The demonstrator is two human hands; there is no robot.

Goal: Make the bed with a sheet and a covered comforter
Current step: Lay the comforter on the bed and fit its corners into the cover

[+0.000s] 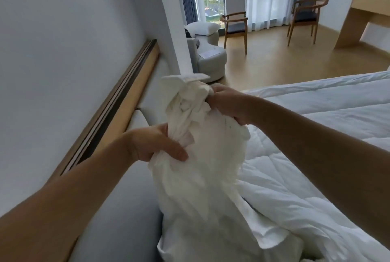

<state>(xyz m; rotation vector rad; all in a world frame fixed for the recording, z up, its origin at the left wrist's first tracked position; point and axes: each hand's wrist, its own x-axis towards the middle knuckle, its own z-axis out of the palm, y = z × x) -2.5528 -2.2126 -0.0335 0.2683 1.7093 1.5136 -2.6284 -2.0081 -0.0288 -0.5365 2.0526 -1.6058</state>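
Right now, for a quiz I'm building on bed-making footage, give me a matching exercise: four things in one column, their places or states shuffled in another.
1 left hand
2 right hand
3 pillow
4 comforter

A lies spread out at the right
B rests on the grey armchair
C grips the bunched cloth low down
D grips the bunched cloth near its top

Pairs: 1-C, 2-D, 3-B, 4-A.

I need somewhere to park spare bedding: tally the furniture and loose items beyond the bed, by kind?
Wooden chairs: 2
Grey armchair: 1
Wooden desk: 1
Pillow, lying on the armchair: 1
Total: 5
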